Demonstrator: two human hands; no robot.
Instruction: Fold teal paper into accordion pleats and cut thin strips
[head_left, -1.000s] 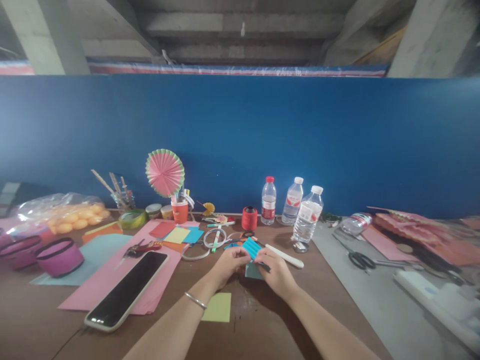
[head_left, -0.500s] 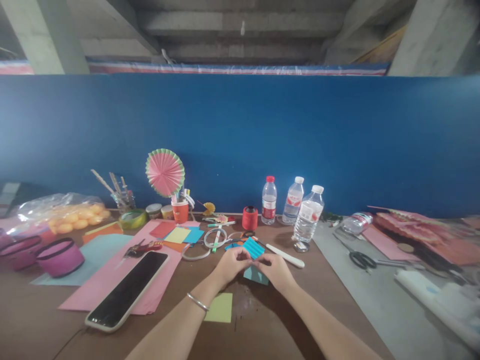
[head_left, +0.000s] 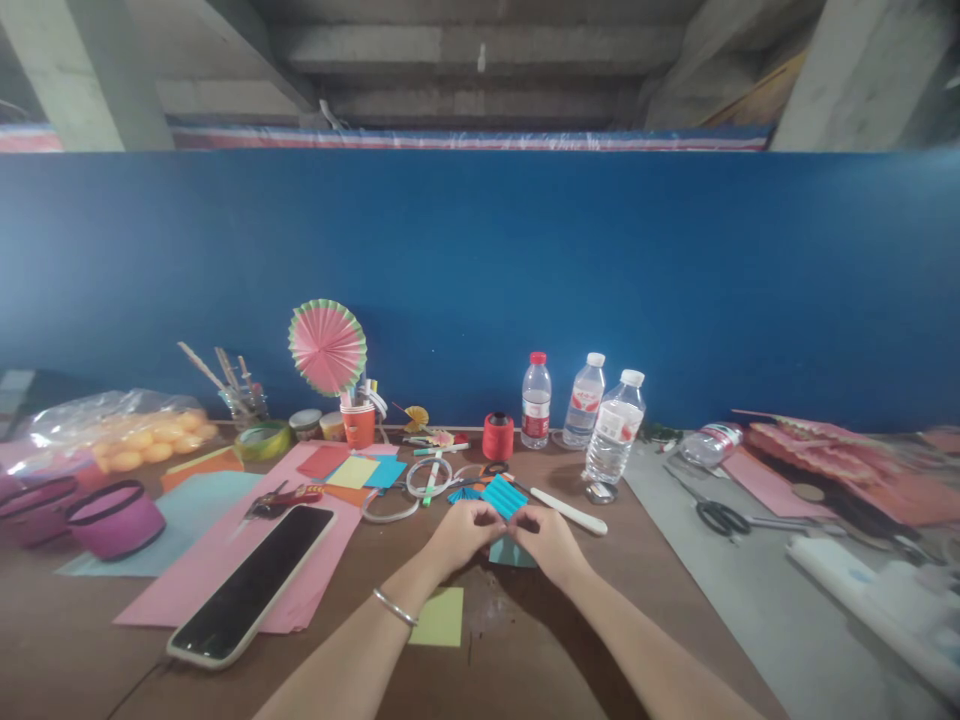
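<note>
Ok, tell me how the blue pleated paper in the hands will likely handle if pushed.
The blue pleated paper is probably light, being a small sheet. Its parallel ridges should stiffen it along the creases. Pushed across them, it may squash together, since the pleats look partly spread.

1 head-worn view, facing forward and down

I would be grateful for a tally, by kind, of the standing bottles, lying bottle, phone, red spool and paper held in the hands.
Standing bottles: 3
Lying bottle: 1
Phone: 1
Red spool: 1
Held paper: 1
Total: 7
</note>
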